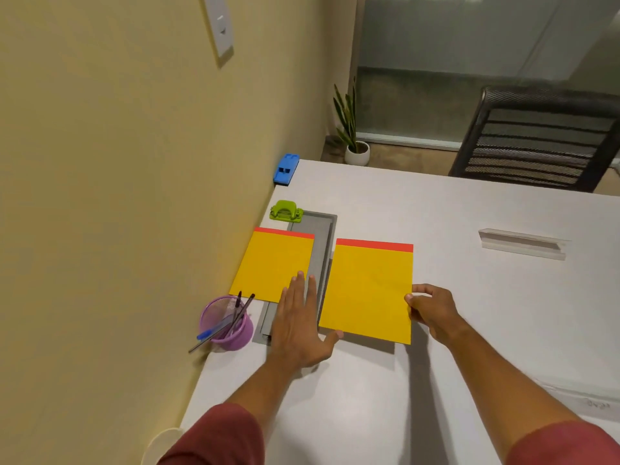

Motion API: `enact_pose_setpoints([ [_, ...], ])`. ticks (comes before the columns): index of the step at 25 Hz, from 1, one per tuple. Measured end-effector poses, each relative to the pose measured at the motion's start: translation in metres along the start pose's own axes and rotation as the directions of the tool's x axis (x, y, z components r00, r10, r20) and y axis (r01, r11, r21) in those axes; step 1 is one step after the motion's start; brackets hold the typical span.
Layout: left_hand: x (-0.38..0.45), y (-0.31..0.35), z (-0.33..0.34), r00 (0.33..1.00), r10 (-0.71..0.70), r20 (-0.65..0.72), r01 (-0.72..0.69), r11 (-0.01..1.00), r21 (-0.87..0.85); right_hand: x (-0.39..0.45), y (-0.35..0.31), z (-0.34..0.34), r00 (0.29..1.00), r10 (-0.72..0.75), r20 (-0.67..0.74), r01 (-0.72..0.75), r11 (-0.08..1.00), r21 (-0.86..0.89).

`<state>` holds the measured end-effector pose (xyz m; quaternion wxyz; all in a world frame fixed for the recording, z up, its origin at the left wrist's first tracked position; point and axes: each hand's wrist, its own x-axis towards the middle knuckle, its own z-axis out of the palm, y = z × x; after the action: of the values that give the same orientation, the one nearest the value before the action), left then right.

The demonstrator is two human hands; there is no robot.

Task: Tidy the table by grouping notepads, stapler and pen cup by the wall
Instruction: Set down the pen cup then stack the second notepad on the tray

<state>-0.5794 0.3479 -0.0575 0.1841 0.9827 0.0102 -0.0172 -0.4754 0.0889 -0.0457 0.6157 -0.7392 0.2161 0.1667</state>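
Notepads lie side by side on the white desk (436, 209): one yellow notepad (273, 263) against the wall (117, 196), the second notepad (369, 290) just right of it across a grey cable tray (322, 236). Your right hand (432, 312) has its fingers clamped on the second pad's right edge. Your left hand (298, 325) lies flat with fingers spread, tips on the first pad's corner. The purple pen cup (226, 325) stands near the wall; a green stapler (286, 210) and a blue one (286, 169) sit farther along it.
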Motion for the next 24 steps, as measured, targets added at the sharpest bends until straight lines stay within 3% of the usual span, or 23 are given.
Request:
enact_pose_setpoints([
  [12,0.010,-0.034,-0.015,1.000,-0.013,0.017,0.012,0.999,0.052,0.030,-0.002,0.122,0.992,0.030,0.124,-0.024,0.998,-0.051],
  [24,0.030,-0.054,-0.015,0.984,-0.169,0.056,0.168,0.986,0.019,0.052,-0.011,0.202,0.980,0.104,0.169,-0.094,0.993,-0.068],
])
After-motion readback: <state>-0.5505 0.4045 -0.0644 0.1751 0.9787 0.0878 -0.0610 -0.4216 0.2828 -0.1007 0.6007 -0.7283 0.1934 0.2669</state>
